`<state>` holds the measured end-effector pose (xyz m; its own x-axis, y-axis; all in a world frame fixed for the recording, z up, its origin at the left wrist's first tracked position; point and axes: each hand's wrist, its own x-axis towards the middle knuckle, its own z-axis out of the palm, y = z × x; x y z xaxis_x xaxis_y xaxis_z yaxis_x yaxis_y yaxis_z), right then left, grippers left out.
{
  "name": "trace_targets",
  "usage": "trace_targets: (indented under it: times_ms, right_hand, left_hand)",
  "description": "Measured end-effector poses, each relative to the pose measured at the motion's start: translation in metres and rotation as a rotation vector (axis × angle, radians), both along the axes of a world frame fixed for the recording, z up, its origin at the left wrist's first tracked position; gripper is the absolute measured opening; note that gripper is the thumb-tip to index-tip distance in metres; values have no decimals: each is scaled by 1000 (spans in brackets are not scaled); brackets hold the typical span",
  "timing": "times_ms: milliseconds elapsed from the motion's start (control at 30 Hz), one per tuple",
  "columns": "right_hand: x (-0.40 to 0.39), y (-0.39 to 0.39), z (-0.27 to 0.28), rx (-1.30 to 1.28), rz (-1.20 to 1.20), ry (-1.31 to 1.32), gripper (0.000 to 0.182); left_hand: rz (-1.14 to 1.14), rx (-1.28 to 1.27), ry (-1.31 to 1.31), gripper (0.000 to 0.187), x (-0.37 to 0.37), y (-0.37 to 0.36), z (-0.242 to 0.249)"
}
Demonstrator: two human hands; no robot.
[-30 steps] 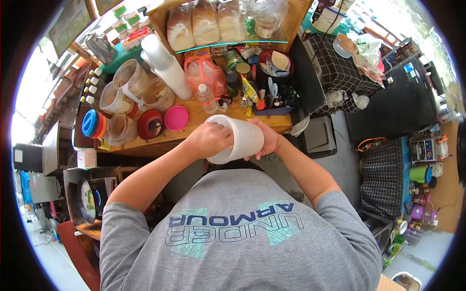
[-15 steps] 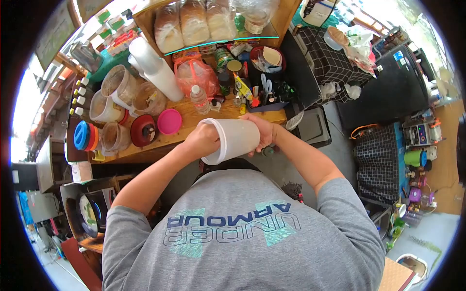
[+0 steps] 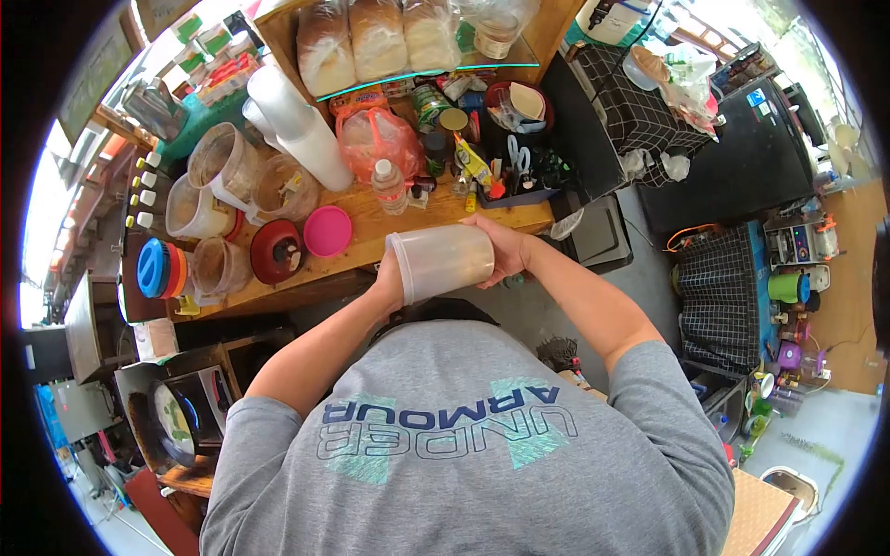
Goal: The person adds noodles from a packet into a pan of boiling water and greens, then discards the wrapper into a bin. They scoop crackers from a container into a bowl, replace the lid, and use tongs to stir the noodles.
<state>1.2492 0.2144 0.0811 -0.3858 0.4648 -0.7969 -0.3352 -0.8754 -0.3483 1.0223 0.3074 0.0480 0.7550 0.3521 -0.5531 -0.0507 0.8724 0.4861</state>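
Note:
A translucent white plastic container lies on its side in the air in front of my chest, its wide rim facing left. My right hand is wrapped round its base end. My left hand is at the open mouth, right against the rim, with its fingers hidden by the container. Just beyond, on the wooden counter, stand a clear bottle with a white cap and a pink round lid.
Several clear tubs and a red lid crowd the counter's left side. Bagged bread loaves fill the shelf above. A red plastic bag sits behind the bottle. A black box of small items stands at right.
The container has turned, so its mouth now points more to the left and its inside no longer shows. My left hand has shifted slightly lower at the rim; my right hand keeps its hold.

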Motion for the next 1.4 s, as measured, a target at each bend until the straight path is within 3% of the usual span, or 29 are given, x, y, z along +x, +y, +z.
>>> trace_targets:
  times_ms: [133,200,300,500,700,1100,1400]
  right_hand:
    - [1,2,-10,12,-22,21,71]
    - [-2,0,-9,105,-118,26,77]
    - [-1,-3,-25,142,-168,51,76]
    - [-12,-6,-48,272,-350,227,70]
    - [-21,-7,-72,281,-475,417,72]
    - [-30,-2,-79,303,-507,397,65]
    - [-37,-5,-92,261,-650,400,64]
  left_hand:
    - [-28,216,118,38,-4,18,17]
    - [-196,867,359,22,-7,28,36]
    - [-209,851,470,10,-12,47,55]
    - [-296,1095,544,18,-29,69,83]
    - [-262,1110,596,17,-37,76,97]
    - [-130,1195,573,18,-48,73,89]
    - [-81,1111,560,19,-45,70,96]
